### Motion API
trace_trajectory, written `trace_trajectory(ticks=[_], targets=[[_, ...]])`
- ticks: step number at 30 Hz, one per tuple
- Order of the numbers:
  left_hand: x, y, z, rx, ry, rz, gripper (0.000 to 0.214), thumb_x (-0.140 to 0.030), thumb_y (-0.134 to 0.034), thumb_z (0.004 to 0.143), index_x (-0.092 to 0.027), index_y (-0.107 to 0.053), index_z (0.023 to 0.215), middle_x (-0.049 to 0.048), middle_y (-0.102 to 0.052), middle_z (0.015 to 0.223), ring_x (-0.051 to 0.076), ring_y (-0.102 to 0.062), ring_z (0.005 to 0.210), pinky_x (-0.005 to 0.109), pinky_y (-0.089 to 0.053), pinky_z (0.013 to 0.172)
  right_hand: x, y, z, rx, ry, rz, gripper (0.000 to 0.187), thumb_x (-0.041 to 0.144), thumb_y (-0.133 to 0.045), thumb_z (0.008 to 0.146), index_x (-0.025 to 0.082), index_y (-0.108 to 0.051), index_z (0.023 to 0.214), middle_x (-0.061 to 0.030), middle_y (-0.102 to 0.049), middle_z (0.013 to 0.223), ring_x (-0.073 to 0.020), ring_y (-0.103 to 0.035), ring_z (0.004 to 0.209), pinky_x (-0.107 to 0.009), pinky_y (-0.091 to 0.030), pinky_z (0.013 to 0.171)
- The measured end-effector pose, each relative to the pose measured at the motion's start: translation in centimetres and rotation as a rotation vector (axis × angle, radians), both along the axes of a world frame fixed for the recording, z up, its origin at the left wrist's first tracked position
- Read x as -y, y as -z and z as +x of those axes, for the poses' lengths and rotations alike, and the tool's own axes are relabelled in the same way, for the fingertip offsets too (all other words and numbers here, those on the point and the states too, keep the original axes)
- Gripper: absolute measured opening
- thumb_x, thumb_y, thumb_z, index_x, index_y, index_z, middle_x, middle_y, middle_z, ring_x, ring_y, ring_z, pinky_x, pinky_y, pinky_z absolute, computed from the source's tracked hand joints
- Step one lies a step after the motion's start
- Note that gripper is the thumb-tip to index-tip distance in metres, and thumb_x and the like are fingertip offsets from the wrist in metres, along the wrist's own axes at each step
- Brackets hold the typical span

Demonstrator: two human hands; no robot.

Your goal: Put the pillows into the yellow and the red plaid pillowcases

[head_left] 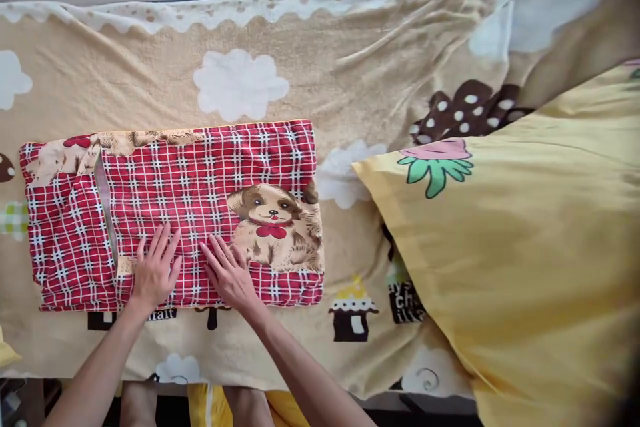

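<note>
Fabric rectangle of red-and-white plaid with printed puppies (170, 193) lies flat across the left half of the frame, at mid-height, on a soft beige blanket printed with white clouds (310, 53). Near its lower edge the left hand (154, 273) rests palm down with its fingers spread, while the right hand (229, 275) lies just beside it, palm down, fingers extended and closer together, next to the large puppy print (273, 230). The hands stand apart from each other, and neither shows a pinch; how hard they press I cannot tell. To the left of the left hand, a narrow slit (106, 207) in the plaid gapes slightly and shows a pale strip, and the cloth at the far left is creased. The step in hand looks like smoothing or steadying the layers against the blanket. From this pose, further flattening would call for open palms and light, even pressure towards those creases, without dragging the slit wider. A large yellow cloth with a pink-and-green print (525, 247) fills the right of the frame, well apart from both hands.
</note>
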State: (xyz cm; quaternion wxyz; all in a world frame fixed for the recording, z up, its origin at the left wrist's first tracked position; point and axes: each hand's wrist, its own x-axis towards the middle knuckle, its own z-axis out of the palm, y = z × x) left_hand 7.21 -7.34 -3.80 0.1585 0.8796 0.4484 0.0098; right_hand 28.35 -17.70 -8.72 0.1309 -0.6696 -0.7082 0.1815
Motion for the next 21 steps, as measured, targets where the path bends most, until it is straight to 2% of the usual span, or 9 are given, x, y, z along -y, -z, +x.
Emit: trace_trajectory(ticks=[2, 4, 7, 10, 12, 14, 16, 18, 21], targets=[[4.7, 0.9, -4.3, -0.054, 0.037, 0.044, 0.069, -0.029, -0.048, 0.097, -0.027, -0.016, 0.158, 0.0094, -0.043, 0.151, 0.024, -0.042, 0.141, 0.049, -0.016, 0.123, 2.7, 1.0, 2.8, 0.070, -0.040, -0.025, 0.066, 0.026, -0.047, 0.099, 0.028, -0.018, 0.158, -0.0071, -0.043, 0.152, -0.0213, -0.044, 0.140, -0.041, -0.020, 0.119], [7.0, 0.8, -9.2, -0.032, 0.016, 0.047, 0.070, -0.024, -0.049, 0.095, -0.027, -0.019, 0.158, 0.0085, -0.047, 0.148, 0.023, -0.043, 0.140, 0.045, -0.017, 0.123, 6.4, 1.4, 7.3, 0.177, 0.033, -0.021, 0.064, 0.026, -0.048, 0.098, 0.027, -0.024, 0.157, -0.0090, -0.047, 0.149, -0.0217, -0.049, 0.135, -0.040, -0.023, 0.117], [6.8, -1.2, -15.5, 0.077, -0.049, 0.036, 0.070, -0.018, -0.048, 0.093, -0.029, -0.021, 0.157, 0.0048, -0.038, 0.155, 0.019, -0.034, 0.145, 0.040, -0.020, 0.124, 10.8, 0.7, 12.8, 0.250, 0.091, 0.011, 0.065, 0.027, -0.047, 0.098, 0.023, -0.024, 0.158, -0.0127, -0.051, 0.146, -0.0240, -0.053, 0.131, -0.040, -0.028, 0.114], [4.5, -3.2, -18.7, 0.079, -0.310, 0.146, 0.069, -0.021, -0.046, 0.095, -0.028, -0.019, 0.158, 0.0062, -0.024, 0.162, 0.023, -0.023, 0.150, 0.046, -0.017, 0.124, 11.1, -0.9, 12.4, 0.240, 0.099, 0.060, 0.067, 0.025, -0.050, 0.097, 0.023, -0.023, 0.158, -0.0146, -0.048, 0.147, -0.0253, -0.052, 0.133, -0.043, -0.026, 0.116], [2.5, -3.2, -18.7, 0.002, -0.495, 0.181, 0.068, -0.028, -0.043, 0.098, -0.025, -0.014, 0.159, 0.0120, -0.021, 0.162, 0.027, -0.021, 0.150, 0.052, -0.017, 0.122, 8.8, -1.7, 8.4, 0.172, 0.035, 0.098, 0.069, 0.021, -0.051, 0.095, 0.020, -0.021, 0.158, -0.0149, -0.048, 0.147, -0.0234, -0.049, 0.135, -0.043, -0.022, 0.119], [0.4, -2.5, -17.0, -0.085, -0.573, 0.124, 0.069, -0.037, -0.040, 0.100, -0.022, -0.008, 0.159, 0.0168, -0.019, 0.162, 0.030, -0.020, 0.150, 0.057, -0.014, 0.120, 4.8, -2.0, 3.1, 0.046, -0.162, 0.108, 0.070, 0.017, -0.049, 0.095, 0.017, -0.019, 0.158, -0.0130, -0.047, 0.148, -0.0202, -0.044, 0.139, -0.042, -0.020, 0.121], [-2.4, -1.7, -14.0, -0.109, -0.511, 0.056, 0.068, -0.042, -0.036, 0.101, -0.022, -0.007, 0.159, 0.0166, -0.018, 0.162, 0.029, -0.019, 0.150, 0.058, -0.011, 0.120, -0.5, -1.8, -2.1, -0.087, -0.481, 0.087, 0.065, 0.022, -0.048, 0.096, 0.018, -0.024, 0.156, -0.0079, -0.039, 0.154, -0.0178, -0.035, 0.145, -0.040, -0.024, 0.121], [-5.7, -0.9, -11.0, -0.077, -0.401, 0.044, 0.064, -0.045, -0.033, 0.101, -0.023, -0.015, 0.159, 0.0134, -0.019, 0.162, 0.026, -0.018, 0.151, 0.054, -0.008, 0.122, -6.5, -1.3, -5.3, -0.128, -0.674, 0.057, 0.067, 0.026, -0.053, 0.095, 0.021, -0.026, 0.155, -0.0032, -0.028, 0.160, -0.0161, -0.025, 0.149, -0.040, -0.025, 0.121], [-11.1, 0.4, -9.1, -0.077, -0.468, 0.069, 0.063, -0.049, -0.028, 0.101, -0.021, -0.021, 0.158, 0.0134, -0.015, 0.163, 0.027, -0.015, 0.152, 0.056, -0.008, 0.121, -15.0, -0.3, -4.9, -0.073, -0.577, 0.008, 0.067, 0.035, -0.052, 0.097, 0.023, -0.022, 0.156, -0.0024, -0.017, 0.164, -0.0182, -0.019, 0.151, -0.044, -0.017, 0.124]])
